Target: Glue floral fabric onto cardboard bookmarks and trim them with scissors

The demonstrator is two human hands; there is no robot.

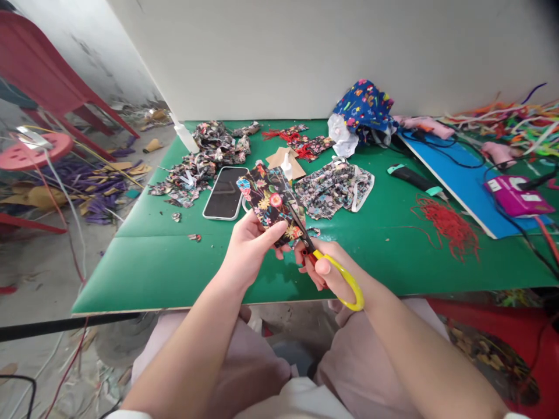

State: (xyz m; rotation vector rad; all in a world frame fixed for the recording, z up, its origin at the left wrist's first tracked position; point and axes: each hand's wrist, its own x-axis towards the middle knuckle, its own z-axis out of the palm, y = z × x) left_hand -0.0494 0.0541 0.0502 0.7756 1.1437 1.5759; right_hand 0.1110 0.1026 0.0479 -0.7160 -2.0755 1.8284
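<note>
My left hand (255, 247) pinches a black floral fabric piece (271, 198) above the table, thumb on its face. In my right hand (329, 270) are scissors (349, 285) with yellow handle loops, their blades lying along the fabric's right edge. Whether the blades are cutting into it, I cannot tell. Behind the fabric stands a small white bottle (286, 166) by a brown paper piece (275, 157). A phone (225, 193) lies just left of the fabric, and a crumpled floral cloth (329, 189) is to its right.
Floral scraps (213, 145) heap at the back left near a white bottle (186, 138). Farther right lie a utility knife (414, 180), red threads (449, 227), a blue board (454, 180), a magenta device (517, 196) and pink glue guns (425, 125). A blue patterned cloth (364, 107) sits against the wall.
</note>
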